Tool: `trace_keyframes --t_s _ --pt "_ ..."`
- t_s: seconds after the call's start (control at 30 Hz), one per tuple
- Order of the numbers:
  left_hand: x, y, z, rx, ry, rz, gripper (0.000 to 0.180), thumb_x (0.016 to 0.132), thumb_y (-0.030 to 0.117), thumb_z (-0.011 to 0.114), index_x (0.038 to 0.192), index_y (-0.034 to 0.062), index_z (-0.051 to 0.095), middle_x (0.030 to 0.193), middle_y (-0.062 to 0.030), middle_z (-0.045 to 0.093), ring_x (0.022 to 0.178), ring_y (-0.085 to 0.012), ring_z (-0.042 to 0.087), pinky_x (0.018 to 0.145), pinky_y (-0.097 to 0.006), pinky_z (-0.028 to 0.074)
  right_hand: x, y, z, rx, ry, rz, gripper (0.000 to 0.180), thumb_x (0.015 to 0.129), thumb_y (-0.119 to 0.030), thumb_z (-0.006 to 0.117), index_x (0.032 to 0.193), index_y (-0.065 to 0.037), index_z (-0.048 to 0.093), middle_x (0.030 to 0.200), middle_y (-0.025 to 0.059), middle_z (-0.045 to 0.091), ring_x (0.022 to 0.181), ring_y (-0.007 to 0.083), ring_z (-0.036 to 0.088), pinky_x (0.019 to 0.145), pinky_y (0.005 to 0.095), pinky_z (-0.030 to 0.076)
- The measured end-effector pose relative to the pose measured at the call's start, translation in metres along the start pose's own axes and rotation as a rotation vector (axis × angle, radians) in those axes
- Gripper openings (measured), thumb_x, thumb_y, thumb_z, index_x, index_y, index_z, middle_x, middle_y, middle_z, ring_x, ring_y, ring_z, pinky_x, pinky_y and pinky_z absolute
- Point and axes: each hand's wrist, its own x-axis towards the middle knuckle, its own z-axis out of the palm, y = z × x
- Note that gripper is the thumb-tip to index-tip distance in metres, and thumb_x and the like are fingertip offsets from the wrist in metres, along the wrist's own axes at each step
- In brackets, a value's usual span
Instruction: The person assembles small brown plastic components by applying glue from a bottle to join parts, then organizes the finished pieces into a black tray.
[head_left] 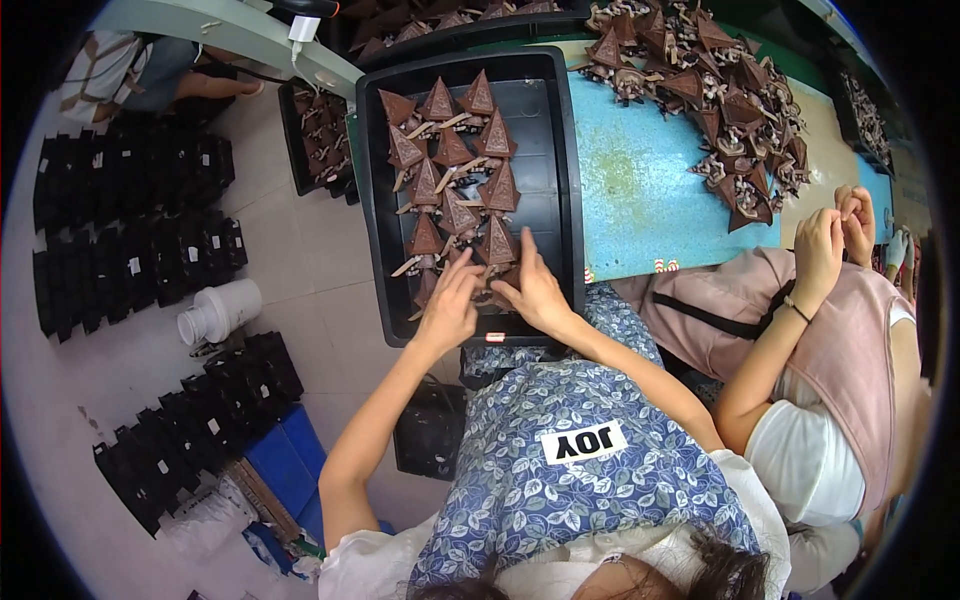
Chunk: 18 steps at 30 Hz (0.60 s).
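1. Pale floor tiles lay to the left, with rows of stacked black trays (130,230) and a white plastic tub (222,310) lying on its side among them.
2. A desk (640,190) topped in turquoise ran across the upper right and carried a heap of brown pyramid-shaped pieces (720,100).
3. A large black tray (565,180) sat at the desk's left end, holding rows of the same brown pyramid pieces (455,170), each with a pale stick-like part.
4. The left hand (450,305) rested on the pieces at the tray's near end, its grip loose, fingers spread and pressing down rather than clamped.
5. The right hand (535,290) lay just beside it, fingers extended over the nearest pieces; whether it pinched one could not be told.
6. A neighbouring person in a pink apron (850,350) sat to the right, both hands (840,235) raised together near the desk edge.
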Motion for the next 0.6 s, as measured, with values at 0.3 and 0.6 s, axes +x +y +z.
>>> trace_keyframes --t_s 0.3,0.6 --pt "-0.002 -0.022 -0.008 -0.034 -0.263 0.192 0.016 0.063 -0.012 0.055 0.070 0.0016 0.052 0.094 -0.0116 0.058 0.121 -0.0302 0.046 0.109 -0.051 0.029 -0.009 0.006 -0.003 -0.045 0.089 0.101 0.085 0.076 -0.016 0.071 0.138 0.005 0.016 0.110 0.0344 0.050 0.103 0.0461 0.052 0.089 0.0445 0.043" --pt "-0.014 0.005 -0.020 0.084 -0.004 0.021 0.039 0.067 -0.006 0.061 0.102 0.0108 0.061 0.118 -0.0074 0.053 0.122 -0.0314 0.043 0.097 -0.046 0.034 -0.013 0.000 -0.002 -0.043 0.173 0.193 0.073 0.078 -0.013 0.067 0.134 0.004 0.024 0.113 0.0332 0.048 0.106 0.0452 0.049 0.092 0.0432 0.041"
